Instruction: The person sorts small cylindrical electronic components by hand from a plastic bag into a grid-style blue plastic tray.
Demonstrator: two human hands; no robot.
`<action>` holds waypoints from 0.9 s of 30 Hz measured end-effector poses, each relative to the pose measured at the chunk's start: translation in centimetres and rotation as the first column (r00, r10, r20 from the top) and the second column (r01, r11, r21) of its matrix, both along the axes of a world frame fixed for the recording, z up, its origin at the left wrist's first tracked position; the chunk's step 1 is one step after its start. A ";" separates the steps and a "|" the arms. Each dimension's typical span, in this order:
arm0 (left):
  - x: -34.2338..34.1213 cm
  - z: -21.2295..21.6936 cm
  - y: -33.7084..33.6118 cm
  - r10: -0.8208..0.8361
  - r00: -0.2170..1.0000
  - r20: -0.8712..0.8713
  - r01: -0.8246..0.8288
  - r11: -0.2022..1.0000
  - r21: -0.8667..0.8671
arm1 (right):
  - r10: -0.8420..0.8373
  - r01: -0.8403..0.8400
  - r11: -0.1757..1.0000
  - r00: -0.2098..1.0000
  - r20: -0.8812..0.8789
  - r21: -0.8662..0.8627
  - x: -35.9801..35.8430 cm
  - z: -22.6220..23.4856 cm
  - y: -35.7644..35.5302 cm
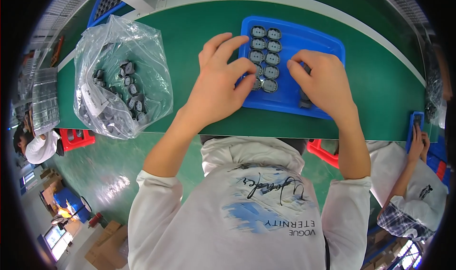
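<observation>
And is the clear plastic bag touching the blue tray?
Apart: the head view shows a stretch of green table between the bag and the tray.

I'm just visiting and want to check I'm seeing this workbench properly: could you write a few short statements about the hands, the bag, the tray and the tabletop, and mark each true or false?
1. The clear plastic bag lies to the left of the blue tray. True.
2. The left hand and the right hand are both bare. True.
3. The left hand is inside the bag. False: it is at the left side of the tray, by the grey parts.
4. Grey parts fill the tray from edge to edge. False: two columns stand toward its left, with bare blue to the right of them.
5. The tabletop is green. True.
</observation>
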State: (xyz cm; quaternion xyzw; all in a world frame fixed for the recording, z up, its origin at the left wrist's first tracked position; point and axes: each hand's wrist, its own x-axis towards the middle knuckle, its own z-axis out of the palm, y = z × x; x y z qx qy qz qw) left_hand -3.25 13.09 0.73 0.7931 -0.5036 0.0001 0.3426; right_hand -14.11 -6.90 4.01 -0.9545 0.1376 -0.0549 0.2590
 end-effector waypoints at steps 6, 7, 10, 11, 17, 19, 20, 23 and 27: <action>0.8 -0.9 -2.1 0.072 0.997 0.021 -0.071 0.996 -0.045 | -0.005 0.007 0.988 1.000 -0.012 0.154 0.4 -0.3 -0.8; 0.9 -0.8 -2.5 0.092 0.996 0.017 -0.092 0.995 -0.039 | -0.006 0.006 0.987 1.000 -0.005 0.157 0.6 -0.4 -1.0; 1.1 -0.8 -2.9 0.085 0.996 0.030 -0.086 0.996 0.027 | -0.111 0.053 0.915 0.986 0.125 0.399 0.7 -0.4 -2.6; 1.3 -0.8 -2.8 0.082 0.996 0.036 -0.083 0.996 0.028 | -0.199 0.097 0.774 0.975 0.096 0.625 0.5 0.1 -3.5; 1.3 -1.0 -2.5 0.086 0.996 0.006 -0.086 0.996 0.031 | -0.320 -0.058 0.352 0.930 0.179 0.934 -1.7 0.0 -6.7; 1.3 -0.8 -2.4 0.070 0.997 -0.025 -0.069 0.996 0.053 | -0.292 -0.079 0.343 0.938 0.187 0.936 -2.1 0.0 -7.3; 1.3 -0.7 -2.3 0.071 0.997 -0.016 -0.070 0.996 0.055 | -0.264 -0.090 0.336 0.946 0.186 0.938 -2.3 0.0 -7.5; 1.5 0.0 -2.0 0.066 0.997 -0.049 -0.060 0.991 0.119 | -0.272 -0.045 0.283 0.954 0.126 0.958 -2.4 0.1 -8.2; 1.8 1.1 -1.5 0.001 0.994 -0.111 0.016 0.988 0.151 | -0.260 -0.113 0.372 0.940 0.220 0.921 -0.9 -0.1 -8.7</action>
